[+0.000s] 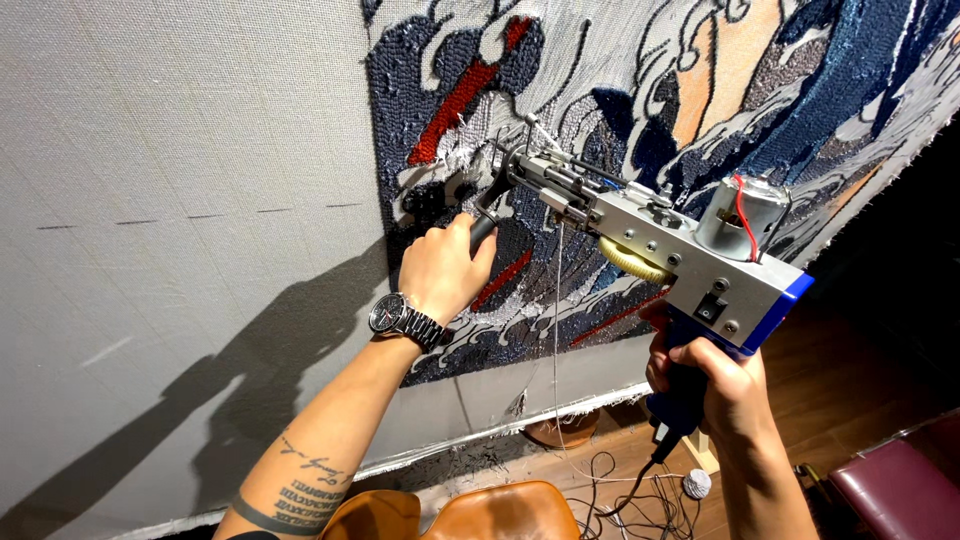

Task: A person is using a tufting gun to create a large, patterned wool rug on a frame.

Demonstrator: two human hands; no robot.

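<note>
A silver tufting gun (pixel 650 235) with a blue rear grip and a round motor on top points its needle at a stretched grey backing cloth (pixel 180 200). My left hand (pixel 445 268), with a dark wristwatch, is closed around the gun's black front handle. My right hand (pixel 715 385) grips the blue pistol handle below the body. The needle tip meets a tufted rug picture (pixel 600 110) of dark blue, white, red and orange yarn. A thin strand of yarn hangs down from the gun.
A brown leather seat (pixel 500 512) lies below the cloth. Loose cords and a white yarn ball (pixel 697 484) rest on the wooden floor. A dark red cushioned stool (pixel 900 490) stands at the lower right. The cloth's frayed lower edge runs above the floor.
</note>
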